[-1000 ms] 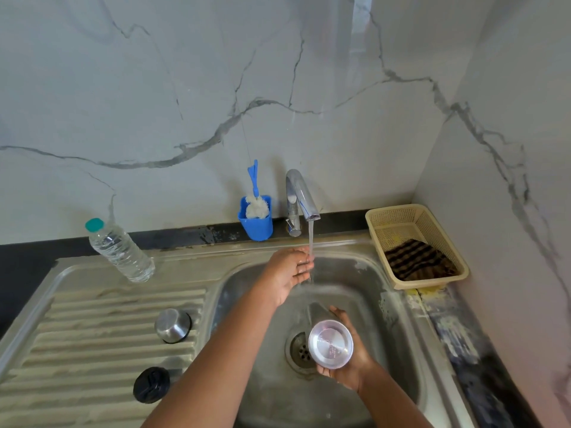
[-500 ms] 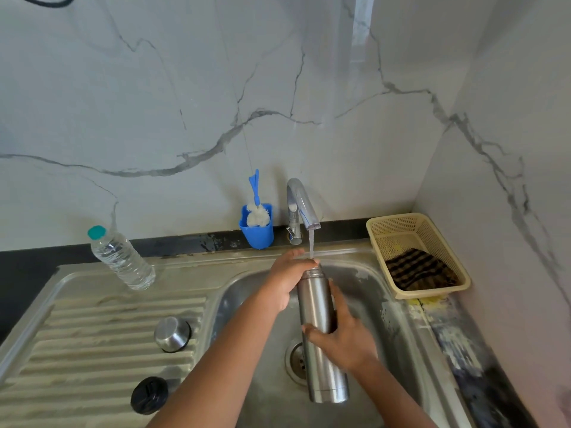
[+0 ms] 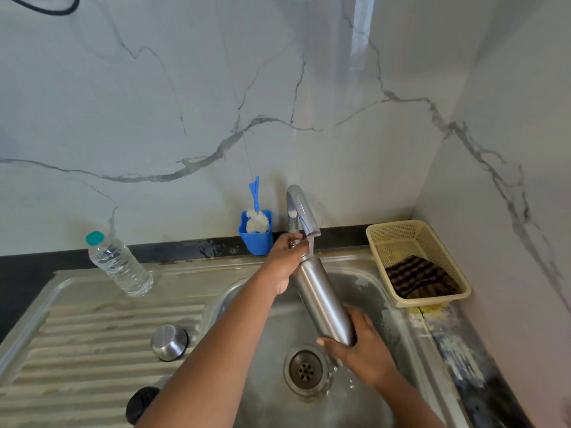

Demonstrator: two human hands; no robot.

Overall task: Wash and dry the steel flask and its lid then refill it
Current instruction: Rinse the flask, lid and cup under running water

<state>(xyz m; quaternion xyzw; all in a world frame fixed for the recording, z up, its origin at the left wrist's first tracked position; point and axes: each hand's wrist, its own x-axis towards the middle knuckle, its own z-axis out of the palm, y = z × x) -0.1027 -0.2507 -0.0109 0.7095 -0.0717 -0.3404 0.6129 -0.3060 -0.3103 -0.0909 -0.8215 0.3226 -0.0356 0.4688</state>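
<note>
Since half a second ago the steel flask has tipped over: it was close to upright in my right hand, now it leans with the mouth up and left, right under the tap, and the base down toward the drain. My right hand has slid from mid-body to the bottom end and is wrapped around it there. My left hand moved up too; it's sitting at the flask's neck and the foot of the tap, fingers curled, but honestly I can't tell if it's gripping the flask, the tap lever or nothing. Water is running from the spout onto the mouth of the flask.

Everything's over the sink basin. On the draining board to the left sit the steel cap and, nearer me, the black lid. A plastic water bottle stands at the back left. Blue cup with a brush beside the tap, and a cream basket with a checked cloth on the right.
</note>
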